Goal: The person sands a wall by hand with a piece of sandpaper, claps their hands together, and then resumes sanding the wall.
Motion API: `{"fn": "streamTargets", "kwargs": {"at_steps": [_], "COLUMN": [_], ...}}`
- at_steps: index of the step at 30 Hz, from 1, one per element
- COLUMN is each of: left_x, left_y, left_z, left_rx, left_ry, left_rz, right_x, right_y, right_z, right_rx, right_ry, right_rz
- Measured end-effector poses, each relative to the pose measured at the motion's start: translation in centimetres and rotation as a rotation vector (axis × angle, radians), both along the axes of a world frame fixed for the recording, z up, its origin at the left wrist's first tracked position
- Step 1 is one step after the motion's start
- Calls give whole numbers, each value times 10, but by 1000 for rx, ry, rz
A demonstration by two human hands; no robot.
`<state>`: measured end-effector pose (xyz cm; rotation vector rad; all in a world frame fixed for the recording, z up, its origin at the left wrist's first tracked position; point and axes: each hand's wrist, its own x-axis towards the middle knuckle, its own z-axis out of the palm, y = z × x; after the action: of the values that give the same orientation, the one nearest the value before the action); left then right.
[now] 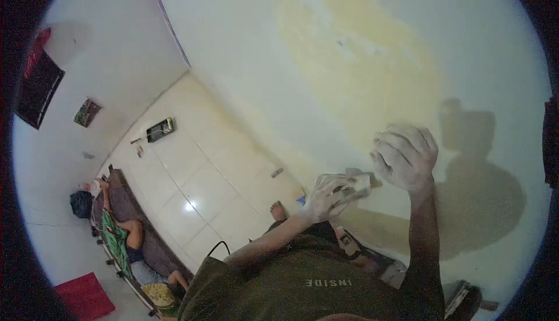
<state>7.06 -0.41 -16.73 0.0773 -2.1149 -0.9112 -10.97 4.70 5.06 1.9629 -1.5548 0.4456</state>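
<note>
Far to the left of both hands, a person lies on a low bed by the side wall. A red mat is on the floor below it. A dark hanging and a small picture are fixed to that wall. The tiled floor between bed and hands carries a small tray-like object and scattered bits too small to identify.

The left hand, dusted white, is closed around a pale folded pad or sheet, fingers wrapped over its near edge. What the pad is cannot be confirmed. It sits at the wall face, just left of and below the right hand.

The right hand, also white with dust, is raised just beside the pad, fingers curled into a loose fist. Whether it grips anything cannot be told.

The wall above and right of the hands is white with a broad yellowish patch and small chipped spots. The hands' shadows fall on it to the right.

Judgement: if this is surface rubbing, the pad should lie flat on the wall under even pressure, with the strokes overlapping. The lighting is dim, so thin spots may go unnoticed.
</note>
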Motion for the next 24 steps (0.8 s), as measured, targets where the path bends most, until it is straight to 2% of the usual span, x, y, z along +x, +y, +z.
{"fn": "streamTargets", "kwargs": {"at_steps": [2, 4, 5, 6, 7, 9, 12, 14, 15, 18, 19, 21, 23, 24], "left_x": [13, 30, 47, 62, 74, 101, 129, 135, 148, 156, 157, 157, 160, 165], "left_y": [-3, -4, 0, 3, 5, 17, 37, 41, 67, 88, 102, 122, 137, 143], "left_z": [-1, 3, 20, 31, 30, 31, 37, 39, 37, -4, -7, 10, 29, 37], "left_rx": [62, 131, 168, 208, 343, 618, 759, 953, 1037, 892, 1048, 847, 672, 650], "left_ry": [-332, -398, -296, -194, -222, -289, -174, -204, -216, -256, -245, -339, -373, -375], "left_rz": [-38, 25, 97, 166, 138, 81, -3, -21, -43, -17, -44, -48, -45, -54], "right_x": [4, 12, 17, 29, 46, 83, 127, 153, 176, 211, 219, 228, 259, 267], "right_y": [3, 9, 13, 17, 21, 42, 91, 101, 128, 172, 184, 219, 257, 264], "right_z": [-7, -22, -33, -51, -75, -95, -161, -164, -163, -147, -151, -181, -222, -229], "right_rx": [-79, -5, 34, 55, 73, 305, 687, 576, 499, 230, 206, 171, -12, -28], "right_ry": [-93, -243, -318, -532, -743, -1191, -1614, -1818, -1913, -2057, -2004, -1910, -1349, -1365], "right_rz": [13, 5, 1, 16, 37, 69, 30, -19, -42, -79, -201, -443, -551, -578]}}
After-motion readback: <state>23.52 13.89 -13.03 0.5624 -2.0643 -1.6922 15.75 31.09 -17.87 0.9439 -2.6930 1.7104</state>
